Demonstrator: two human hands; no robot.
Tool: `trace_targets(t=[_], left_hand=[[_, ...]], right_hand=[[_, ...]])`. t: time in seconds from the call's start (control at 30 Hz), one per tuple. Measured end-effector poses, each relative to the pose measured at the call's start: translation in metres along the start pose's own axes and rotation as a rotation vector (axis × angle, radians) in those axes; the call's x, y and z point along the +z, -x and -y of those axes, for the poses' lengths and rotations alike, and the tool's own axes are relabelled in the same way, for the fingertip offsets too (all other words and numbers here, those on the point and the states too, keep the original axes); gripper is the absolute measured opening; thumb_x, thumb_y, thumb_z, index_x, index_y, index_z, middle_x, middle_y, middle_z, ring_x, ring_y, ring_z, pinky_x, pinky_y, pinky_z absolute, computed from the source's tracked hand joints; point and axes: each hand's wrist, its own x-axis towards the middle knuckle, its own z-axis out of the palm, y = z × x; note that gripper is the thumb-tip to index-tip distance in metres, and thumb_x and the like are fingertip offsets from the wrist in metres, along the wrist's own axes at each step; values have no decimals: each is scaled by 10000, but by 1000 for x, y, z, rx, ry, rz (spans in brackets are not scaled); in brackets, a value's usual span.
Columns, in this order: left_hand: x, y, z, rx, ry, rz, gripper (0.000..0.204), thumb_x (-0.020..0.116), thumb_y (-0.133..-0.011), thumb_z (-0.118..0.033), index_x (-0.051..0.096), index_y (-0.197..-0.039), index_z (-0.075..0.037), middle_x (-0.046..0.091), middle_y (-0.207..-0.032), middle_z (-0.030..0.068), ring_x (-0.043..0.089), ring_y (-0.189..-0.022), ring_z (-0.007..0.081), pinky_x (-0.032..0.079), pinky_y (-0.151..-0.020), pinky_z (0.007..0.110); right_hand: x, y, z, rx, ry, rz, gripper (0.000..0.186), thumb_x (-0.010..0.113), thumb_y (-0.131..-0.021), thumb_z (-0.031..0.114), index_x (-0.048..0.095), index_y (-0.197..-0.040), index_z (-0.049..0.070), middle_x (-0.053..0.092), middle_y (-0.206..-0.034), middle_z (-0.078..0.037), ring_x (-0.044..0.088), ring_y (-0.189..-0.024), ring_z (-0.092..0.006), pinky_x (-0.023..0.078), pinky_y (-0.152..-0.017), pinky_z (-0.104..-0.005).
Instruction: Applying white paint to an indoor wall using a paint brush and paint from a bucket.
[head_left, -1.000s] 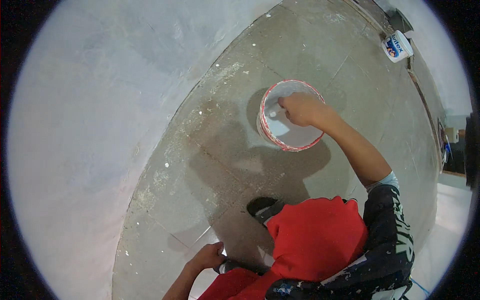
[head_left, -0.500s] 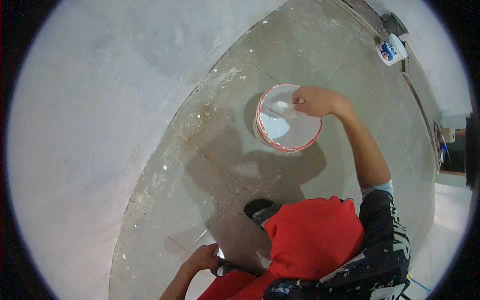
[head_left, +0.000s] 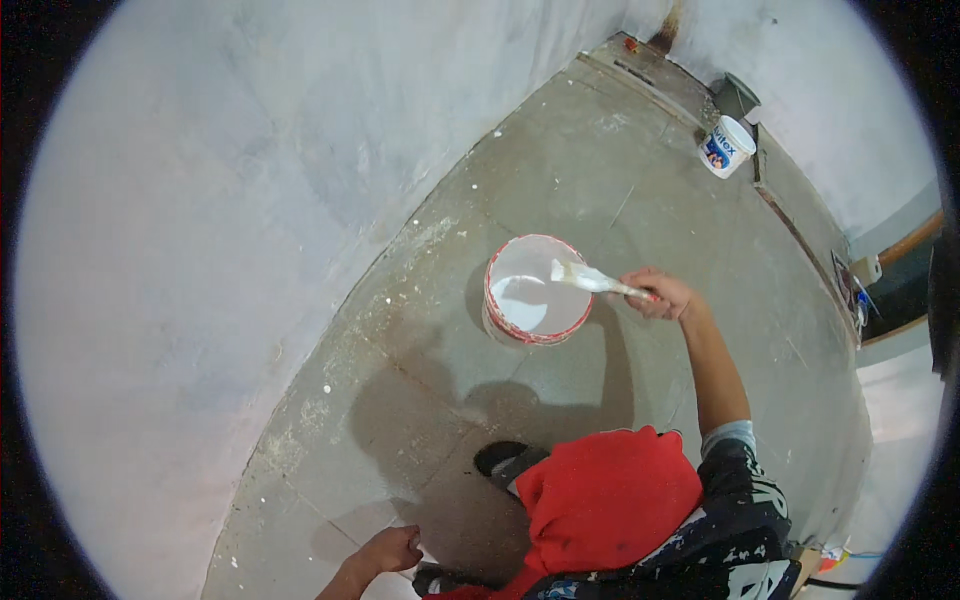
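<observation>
My right hand (head_left: 665, 296) grips a white paint-coated brush (head_left: 585, 276), holding it level with its bristle end over a bucket (head_left: 493, 315) on the floor. The bucket has a paint-smeared red rim and white paint (head_left: 520, 308) pooled at the bottom. My left hand (head_left: 388, 551), low in the view beside my leg, is closed; what is in it, if anything, is hidden. My red-clad knee (head_left: 605, 490) and dark footwear (head_left: 492, 458) are below the bucket.
A pale wall (head_left: 190, 220) runs along the left, meeting the concrete floor (head_left: 310, 450) in a curved edge. At the back right stand a white tub (head_left: 725, 150) and a grey bucket (head_left: 736, 95) beside a low ledge. Small items (head_left: 858, 285) sit near the right wall's dark opening.
My right hand has risen out of the bucket and moved right, bringing the brush into clear view above it. The view has shifted, showing more of the far corner.
</observation>
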Motion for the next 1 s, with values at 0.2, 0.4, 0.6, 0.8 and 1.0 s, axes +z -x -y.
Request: trace_targets(t=[0.2, 0.4, 0.6, 0.8, 1.0], left_hand=[[-5, 0, 1, -68, -37, -10, 409, 584, -785, -285, 576, -1101, -26, 657, -958, 230, 622, -935, 411, 492, -823, 463], [9, 14, 33, -11, -89, -10, 391, 585, -835, -341, 549, -1114, -70, 639, -932, 239, 629, -893, 408, 491, -779, 487], [-19, 59, -26, -43, -235, -112, 554, 575, -891, -244, 436, -1359, 19, 528, -1301, 230, 499, -1219, 348, 398, -1008, 461], [-14, -3, -13, 310, 455, -167, 380, 595, -866, -272, 652, -1144, -20, 633, -1149, 199, 587, -1041, 342, 475, -850, 454], [-29, 11, -57, 664, -142, -417, 374, 591, -850, -272, 638, -1125, -24, 635, -1092, 215, 602, -984, 356, 491, -826, 454]], right_hand=[[12, 0, -56, -156, -358, 157, 368, 383, -1003, 251, 592, -1130, -24, 465, -555, 73, 333, -340, 8, 268, -287, -164], [82, -10, -49, -324, -493, -77, 312, 393, -992, 315, 580, -921, 77, 490, -552, 35, 377, -297, -61, 337, -275, -221], [149, 21, 32, -578, -532, 0, 325, 367, -994, 326, 580, -1016, 81, 379, -461, 67, 299, -274, -66, 263, -252, -235], [297, 50, 160, -815, -311, 109, 301, 367, -1011, 305, 553, -1085, 81, 389, -539, 56, 282, -311, -53, 223, -305, -223], [454, 116, 259, -1107, -37, 183, 285, 407, -1004, 277, 547, -1120, 57, 422, -598, 64, 293, -381, -20, 236, -354, -194]])
